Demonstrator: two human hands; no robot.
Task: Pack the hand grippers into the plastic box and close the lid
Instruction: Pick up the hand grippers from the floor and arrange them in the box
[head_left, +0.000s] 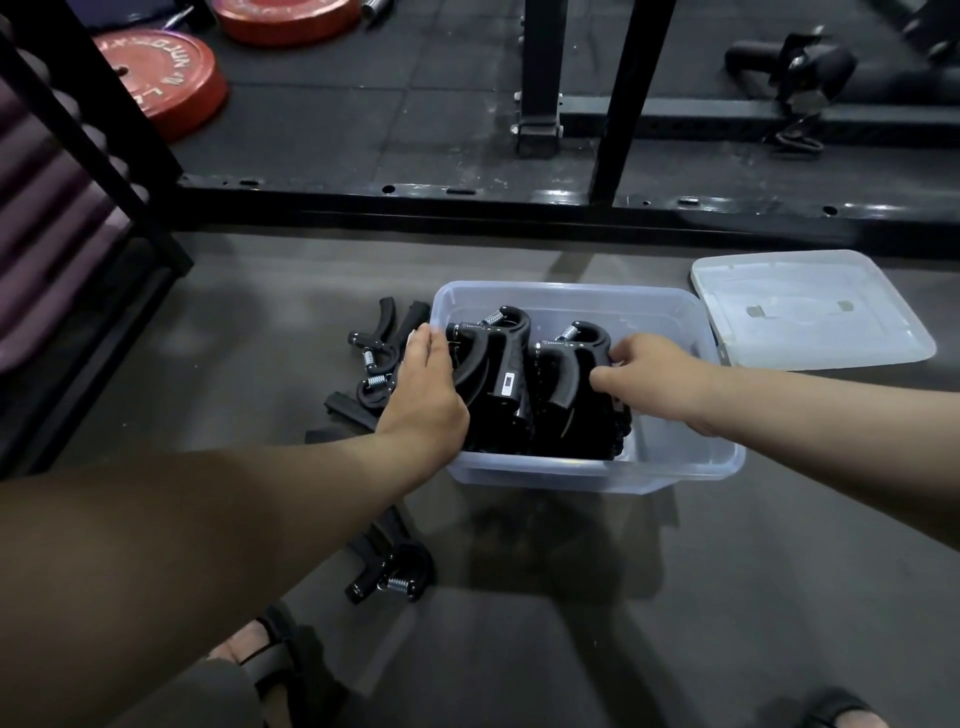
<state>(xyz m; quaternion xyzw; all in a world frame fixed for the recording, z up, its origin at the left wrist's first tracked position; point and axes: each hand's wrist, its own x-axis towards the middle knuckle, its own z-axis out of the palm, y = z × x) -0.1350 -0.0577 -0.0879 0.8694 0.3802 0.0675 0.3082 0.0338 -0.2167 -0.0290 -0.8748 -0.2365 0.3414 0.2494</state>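
A clear plastic box (675, 457) stands open on the grey floor, with several black hand grippers (524, 384) packed upright in two rows inside it. My left hand (423, 389) presses against the left row at the box's left wall. My right hand (654, 379) grips the right row from the right side. More black hand grippers (371, 358) lie loose on the floor just left of the box, and another gripper (392, 571) lies in front under my left forearm. The clear lid (810, 312) lies flat to the right of the box.
A black steel rack frame (519, 202) runs across the floor behind the box, with uprights (543, 73) rising from it. Red weight plates (166, 78) lie at the back left. A dark shelf unit (78, 234) stands at the left. My sandalled foot (260, 654) is at the bottom.
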